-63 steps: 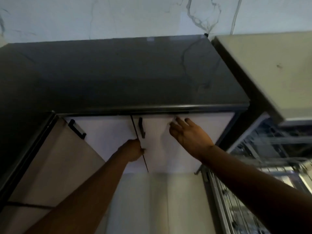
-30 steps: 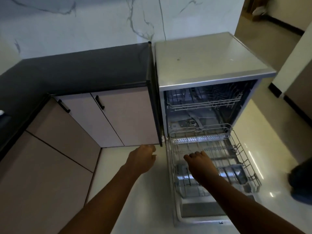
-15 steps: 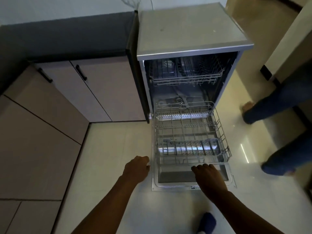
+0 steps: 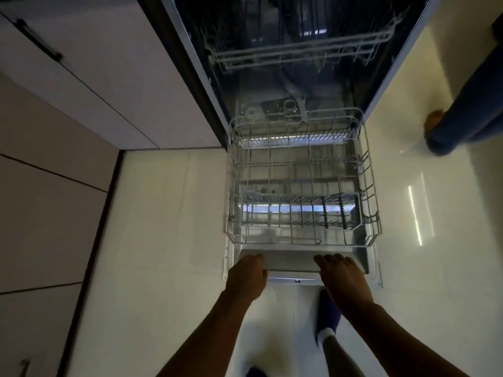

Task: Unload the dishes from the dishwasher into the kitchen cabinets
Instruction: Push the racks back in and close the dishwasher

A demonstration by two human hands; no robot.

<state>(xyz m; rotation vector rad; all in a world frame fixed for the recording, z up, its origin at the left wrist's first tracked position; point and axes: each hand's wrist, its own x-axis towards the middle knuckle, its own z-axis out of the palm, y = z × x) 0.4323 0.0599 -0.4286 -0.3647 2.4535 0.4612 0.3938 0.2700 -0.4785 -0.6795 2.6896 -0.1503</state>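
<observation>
Both hands have dropped to the dishwasher door point(image 4: 291, 261): left hand point(image 4: 246, 276) and right hand point(image 4: 344, 278), fingers curled over its edge. Lower rack point(image 4: 367, 186) looks empty (upper rack point(image 4: 299, 53) unclear), so unloading seems finished.

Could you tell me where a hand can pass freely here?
The floor between the cabinets and lower rack is bare. The door edge is crowded by the left hand and right hand; another person's leg borders the right.

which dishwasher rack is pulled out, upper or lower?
The lower white wire rack, extended out over the open door, just beyond both hands. The upper white wire rack sits back inside the dark tub.
</observation>
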